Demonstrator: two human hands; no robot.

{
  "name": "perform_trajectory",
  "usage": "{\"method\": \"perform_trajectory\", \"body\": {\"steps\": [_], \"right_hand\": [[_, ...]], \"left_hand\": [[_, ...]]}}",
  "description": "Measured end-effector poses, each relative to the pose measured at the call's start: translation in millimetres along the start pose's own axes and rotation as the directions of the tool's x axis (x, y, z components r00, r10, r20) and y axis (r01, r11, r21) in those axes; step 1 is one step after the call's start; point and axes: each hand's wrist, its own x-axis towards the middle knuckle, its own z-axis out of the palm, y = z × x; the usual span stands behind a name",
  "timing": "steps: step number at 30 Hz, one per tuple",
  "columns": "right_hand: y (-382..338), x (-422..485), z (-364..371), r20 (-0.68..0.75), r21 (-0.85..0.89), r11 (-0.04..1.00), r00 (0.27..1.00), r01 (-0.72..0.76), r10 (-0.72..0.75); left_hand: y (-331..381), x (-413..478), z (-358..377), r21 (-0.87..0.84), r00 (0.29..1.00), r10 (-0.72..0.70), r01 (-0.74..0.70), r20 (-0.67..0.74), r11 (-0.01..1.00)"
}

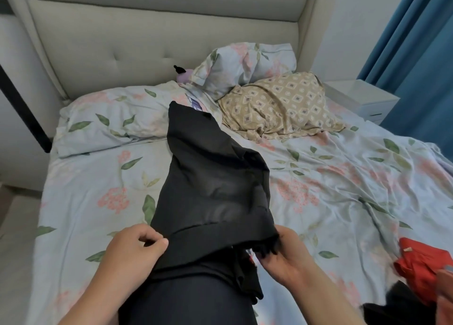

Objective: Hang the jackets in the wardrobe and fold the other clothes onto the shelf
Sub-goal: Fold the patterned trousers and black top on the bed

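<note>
Left hand (133, 248) pinches the near left edge of the black garment (213, 177), thumb against fingertip with cloth between. Right hand (285, 258) grips the near right edge, fingers curled round a ragged or lacy hem; we can't tell which. We mark both hands as grasping the same piece, left at 9 o'clock of the hem, right at 3 o'clock.

From the grip the garment runs toward 12 o'clock, long and narrow, laid on the bed sheet (85, 189), its far end reaching up between the pillows. The near end folds back over itself between the hands and drapes toward 6 o'clock over something dark, maybe a leg; we can't separate the two there.

At 10 o'clock of the garment we see a floral pillow (110, 123) lying flat. At 1 o'clock sits a beige diamond-print pillow (277, 106), with a second floral pillow (245, 64) propped behind it against the padded headboard (147, 42). A small purple toy (182, 76) peeks out at 12 o'clock, just beside that pillow.

At 4 o'clock of the right hand, well apart, we note a red garment (421, 273) crumpled on the sheet, with another dark garment (402, 307) just beside it at the lower edge. A white nightstand (360, 99) and blue curtain (416, 42) stand at 2 o'clock, beyond the bed.
</note>
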Motion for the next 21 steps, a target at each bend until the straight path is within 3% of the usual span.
{"method": "perform_trajectory", "body": {"steps": [2,3,5,8,11,15,18,21], "right_hand": [[13.2,3.3,-2.5,0.050,0.068,0.995,0.996,-0.072,0.069],[21.6,4.2,-5.1,-0.008,-0.008,0.993,0.993,-0.115,0.115],[36.0,12.4,-17.3,-0.226,-0.235,0.964,0.972,-0.125,0.071],[38.1,12.7,-25.5,-0.375,-0.358,0.925,0.927,-0.130,-0.014],[22.5,6.3,-16.3,-0.290,-0.261,0.941,0.947,-0.215,0.136],[14.9,1.5,-0.4,-0.185,-0.299,0.933,0.971,-0.200,0.149],[18.0,3.2,-0.8,-0.263,-0.383,0.886,0.951,-0.261,0.166],[23.1,1.2,-13.2,-0.285,-0.309,0.917,0.944,-0.253,0.164]], "left_hand": [[-3.3,3.6,0.5,-0.032,0.996,-0.083,0.083,0.013,0.996],[-6.9,5.5,-0.2,-0.080,0.989,-0.140,0.144,0.054,0.986],[-8.6,8.8,-4.5,-0.175,0.962,-0.224,0.251,0.157,0.952],[-9.7,14.7,-8.5,-0.223,0.936,-0.261,0.314,0.235,0.923],[-8.1,16.9,-8.4,-0.223,0.927,-0.269,0.329,0.261,0.917],[-10.4,17.5,-6.5,-0.238,0.933,-0.252,0.314,0.256,0.919],[-15.3,21.0,-6.9,-0.257,0.927,-0.259,0.329,0.270,0.909],[-15.8,23.2,-10.9,-0.292,0.879,-0.294,0.414,0.375,0.862]]}}
